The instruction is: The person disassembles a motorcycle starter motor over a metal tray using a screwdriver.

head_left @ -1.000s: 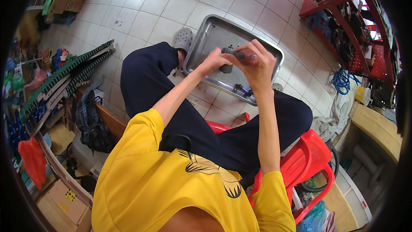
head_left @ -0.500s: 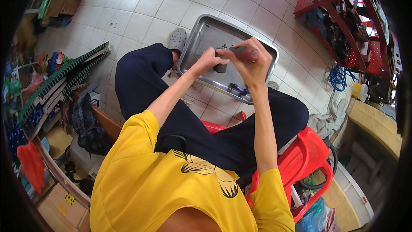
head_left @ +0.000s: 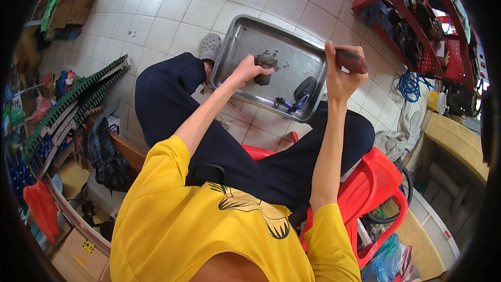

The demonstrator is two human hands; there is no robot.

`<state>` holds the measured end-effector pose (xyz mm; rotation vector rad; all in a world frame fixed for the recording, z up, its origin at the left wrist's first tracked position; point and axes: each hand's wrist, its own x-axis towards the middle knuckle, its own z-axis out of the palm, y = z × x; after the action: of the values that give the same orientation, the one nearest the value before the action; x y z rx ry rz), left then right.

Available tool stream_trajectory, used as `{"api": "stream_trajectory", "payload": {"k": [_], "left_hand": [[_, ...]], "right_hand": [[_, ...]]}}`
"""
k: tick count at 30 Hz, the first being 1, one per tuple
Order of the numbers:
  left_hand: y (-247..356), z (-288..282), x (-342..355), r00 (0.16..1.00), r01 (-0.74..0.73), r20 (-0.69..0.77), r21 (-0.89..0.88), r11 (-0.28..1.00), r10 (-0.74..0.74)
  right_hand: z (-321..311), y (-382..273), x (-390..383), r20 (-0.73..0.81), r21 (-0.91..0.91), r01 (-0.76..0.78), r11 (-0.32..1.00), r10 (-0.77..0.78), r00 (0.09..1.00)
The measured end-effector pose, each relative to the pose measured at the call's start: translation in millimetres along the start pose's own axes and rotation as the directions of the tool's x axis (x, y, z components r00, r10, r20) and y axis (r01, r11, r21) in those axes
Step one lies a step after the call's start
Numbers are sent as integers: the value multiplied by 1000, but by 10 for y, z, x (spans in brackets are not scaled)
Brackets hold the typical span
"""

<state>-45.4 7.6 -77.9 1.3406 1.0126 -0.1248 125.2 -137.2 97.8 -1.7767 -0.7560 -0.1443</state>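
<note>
A metal tray [head_left: 300, 55] lies on the floor in front of me. Over its middle my left hand [head_left: 245, 70] grips a dark grey carburetor [head_left: 266, 61], fingers closed round its side. My right hand [head_left: 342, 81] is beyond the tray's right edge, wrapped round the red and black handle of a screwdriver [head_left: 351, 62]. Its shaft points left across the tray's far side, apart from the carburetor. In the tray's near right corner are a flat black oval piece [head_left: 305, 89] and a purple and black item [head_left: 295, 105] whose kind I cannot make out.
At the far right stands a red metal rack [head_left: 412, 31] with tools, and a coiled blue hose [head_left: 412, 86] lies by it. A red plastic chair [head_left: 373, 185] is at my right. Green-edged strips [head_left: 78, 94] and heaped goods crowd the left. Cardboard [head_left: 75, 5] stands far left.
My right hand has drawn the screwdriver away from the carburetor, to the right past the tray's edge. The black oval piece now shows. My left hand keeps its hold, slightly shifted left.
</note>
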Motion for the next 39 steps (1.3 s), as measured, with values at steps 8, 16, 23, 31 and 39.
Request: {"api": "stream_trajectory", "payload": {"k": [8, 16, 23, 31, 39], "left_hand": [[4, 21, 9, 1000, 5, 2, 19, 1000, -5], [-89, -89, 128, 980, -45, 193, -63, 997, 56], [54, -31, 35, 997, -37, 64, -14, 999, 38], [143, -5, -57, 996, -55, 77, 17, 998, 54], [-16, -44, 13, 998, -16, 58, 4, 1000, 16]], "right_hand": [[-6, 79, -2, -24, -263, 188, 946, -201, 979], [74, 212, -3, 126, -245, -6, 969, 38, 991], [339, 1178, -350, 519, -410, -307, 859, 496, 696], [1007, 1476, -453, 474, -703, -166, 692, 630, 615], [1253, 1404, -459, 491, -712, -43, 701, 540, 684]]}}
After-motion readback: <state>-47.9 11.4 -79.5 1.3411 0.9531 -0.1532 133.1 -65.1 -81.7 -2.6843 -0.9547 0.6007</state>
